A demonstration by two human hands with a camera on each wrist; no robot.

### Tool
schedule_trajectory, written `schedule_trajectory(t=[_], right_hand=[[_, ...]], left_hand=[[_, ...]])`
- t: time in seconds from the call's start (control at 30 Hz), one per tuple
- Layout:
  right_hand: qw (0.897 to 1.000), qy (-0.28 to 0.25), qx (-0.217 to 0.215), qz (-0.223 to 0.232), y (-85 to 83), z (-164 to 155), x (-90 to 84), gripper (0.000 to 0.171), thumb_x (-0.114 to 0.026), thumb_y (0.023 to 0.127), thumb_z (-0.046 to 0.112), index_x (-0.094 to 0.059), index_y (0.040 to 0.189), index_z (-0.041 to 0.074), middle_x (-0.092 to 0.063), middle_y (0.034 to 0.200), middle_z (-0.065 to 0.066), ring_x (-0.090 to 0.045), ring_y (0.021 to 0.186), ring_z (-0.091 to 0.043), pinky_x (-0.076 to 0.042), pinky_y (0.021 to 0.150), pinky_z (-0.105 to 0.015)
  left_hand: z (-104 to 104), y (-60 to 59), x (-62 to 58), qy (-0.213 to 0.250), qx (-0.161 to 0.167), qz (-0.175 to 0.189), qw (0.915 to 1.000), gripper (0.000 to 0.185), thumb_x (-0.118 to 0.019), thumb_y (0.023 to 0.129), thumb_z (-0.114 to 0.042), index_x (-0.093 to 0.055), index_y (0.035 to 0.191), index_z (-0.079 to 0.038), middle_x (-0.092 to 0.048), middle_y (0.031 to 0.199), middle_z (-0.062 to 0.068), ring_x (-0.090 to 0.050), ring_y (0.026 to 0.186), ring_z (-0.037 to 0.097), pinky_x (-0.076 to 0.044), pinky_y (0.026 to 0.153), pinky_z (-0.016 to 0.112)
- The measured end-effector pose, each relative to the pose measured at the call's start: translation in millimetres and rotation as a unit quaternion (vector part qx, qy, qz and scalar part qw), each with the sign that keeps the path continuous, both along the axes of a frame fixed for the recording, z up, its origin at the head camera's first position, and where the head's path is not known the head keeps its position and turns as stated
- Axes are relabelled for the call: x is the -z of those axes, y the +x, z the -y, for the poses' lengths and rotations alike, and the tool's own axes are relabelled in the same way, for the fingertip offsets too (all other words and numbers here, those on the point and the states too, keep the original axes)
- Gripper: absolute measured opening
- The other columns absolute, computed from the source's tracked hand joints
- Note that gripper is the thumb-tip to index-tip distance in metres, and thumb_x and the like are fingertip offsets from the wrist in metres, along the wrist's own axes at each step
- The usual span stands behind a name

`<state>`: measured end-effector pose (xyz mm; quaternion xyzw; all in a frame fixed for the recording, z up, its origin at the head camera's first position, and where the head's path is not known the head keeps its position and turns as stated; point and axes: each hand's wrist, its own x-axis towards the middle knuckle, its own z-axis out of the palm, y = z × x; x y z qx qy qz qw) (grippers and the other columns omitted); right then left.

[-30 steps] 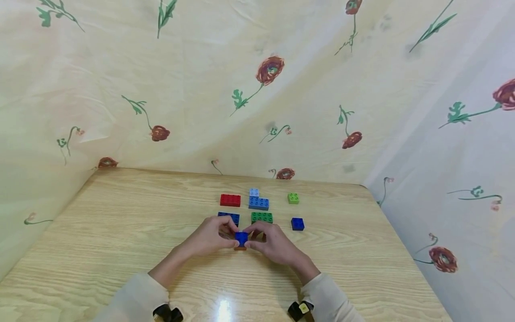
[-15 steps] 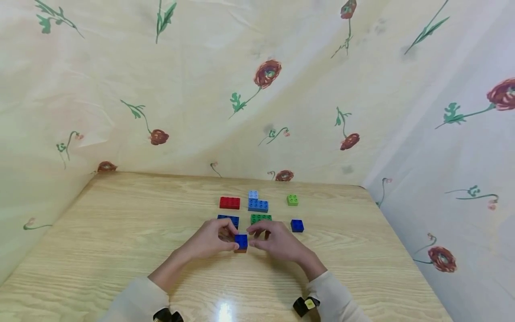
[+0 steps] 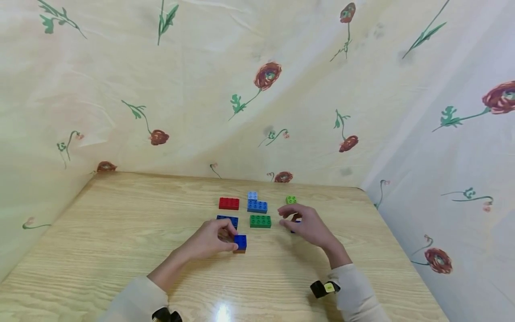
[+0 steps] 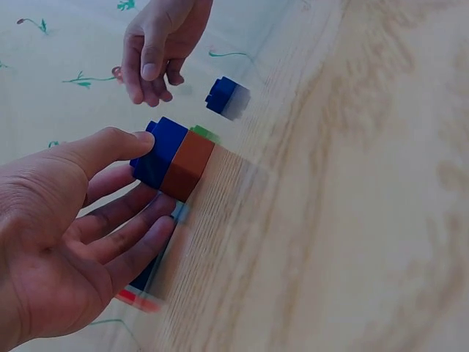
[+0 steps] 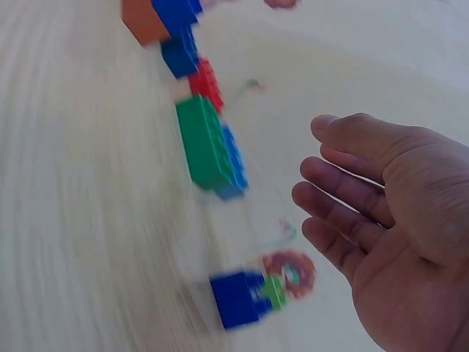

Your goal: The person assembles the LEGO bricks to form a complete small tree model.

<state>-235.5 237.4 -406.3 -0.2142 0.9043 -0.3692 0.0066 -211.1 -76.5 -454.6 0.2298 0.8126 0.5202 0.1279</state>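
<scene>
Blue brick stacked on orange brick (image 3: 240, 243), upright on table, small blue brick (image 4: 226, 96) well apart

The bricks crowd the middle of the table (image 3: 120, 232). The left hand (image 3: 207, 240) and the blue-on-orange stack (image 3: 240, 243) block the near side; the green brick (image 3: 260, 221), dark blue brick (image 3: 227, 219), red brick (image 3: 229, 203) and light blue bricks (image 3: 257, 204) stand close behind. The right hand (image 3: 307, 223) covers the small blue brick (image 5: 236, 298). Bare wood lies left, right and near; cloth walls (image 3: 241, 89) close the back.
</scene>
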Motion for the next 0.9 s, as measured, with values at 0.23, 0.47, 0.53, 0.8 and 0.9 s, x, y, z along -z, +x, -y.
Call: schedule_trajectory(t=[0.23, 0.47, 0.53, 0.8, 0.9], right_hand=[[0.999, 0.007, 0.038, 0.005, -8.0, -30.6, 4.3, 0.031, -0.07, 0.089, 0.029, -0.066, 0.116, 0.015, -0.07, 0.113, -0.004, -0.063, 0.095, -0.016, -0.053, 0.083, -0.029], [0.999, 0.006, 0.049, 0.023, -9.2, -53.7, 14.5, 0.037, -0.07, 0.089, 0.028, -0.064, 0.12, 0.008, -0.069, 0.115, -0.008, -0.062, 0.101, -0.021, -0.052, 0.084, -0.026], [0.998, 0.007, 0.053, 0.028, -9.2, -59.3, 18.2, 0.037, -0.069, 0.089, 0.027, -0.064, 0.121, 0.007, -0.069, 0.115, -0.009, -0.062, 0.102, -0.022, -0.052, 0.084, -0.026], [0.996, 0.016, 0.054, 0.071, -11.7, -68.6, 30.3, 0.04, -0.071, 0.088, 0.027, -0.063, 0.123, 0.01, -0.068, 0.115, -0.007, -0.062, 0.107, -0.023, -0.052, 0.085, -0.026], [0.995, 0.012, 0.055, 0.081, -12.9, -69.0, 33.9, 0.04, -0.072, 0.087, 0.027, -0.064, 0.122, 0.012, -0.068, 0.114, -0.005, -0.061, 0.107, -0.022, -0.052, 0.086, -0.027]], left_hand=[[0.4, -0.7, -0.1, 0.003, 0.001, 0.001, 1.0, 0.025, -0.078, 0.081, -0.025, -0.063, 0.099, -0.018, -0.066, 0.101, -0.001, -0.066, 0.091, 0.011, -0.056, 0.078, 0.022], [1.3, -0.7, 0.4, 0.007, 0.001, 0.004, 1.0, 0.026, -0.079, 0.08, -0.026, -0.063, 0.099, -0.017, -0.067, 0.101, -0.001, -0.067, 0.09, 0.011, -0.056, 0.078, 0.022], [1.4, -0.4, 0.6, 0.007, 0.003, 0.004, 1.0, 0.026, -0.079, 0.08, -0.026, -0.063, 0.099, -0.018, -0.067, 0.101, -0.001, -0.067, 0.09, 0.011, -0.056, 0.078, 0.022], [1.7, -0.6, 0.4, 0.007, 0.003, 0.004, 1.0, 0.025, -0.079, 0.081, -0.025, -0.063, 0.099, -0.019, -0.066, 0.101, -0.002, -0.066, 0.091, 0.012, -0.056, 0.079, 0.021], [1.8, -0.8, 0.5, 0.008, 0.003, 0.003, 1.0, 0.025, -0.079, 0.081, -0.026, -0.063, 0.099, -0.019, -0.066, 0.101, -0.002, -0.066, 0.092, 0.012, -0.056, 0.079, 0.021]])
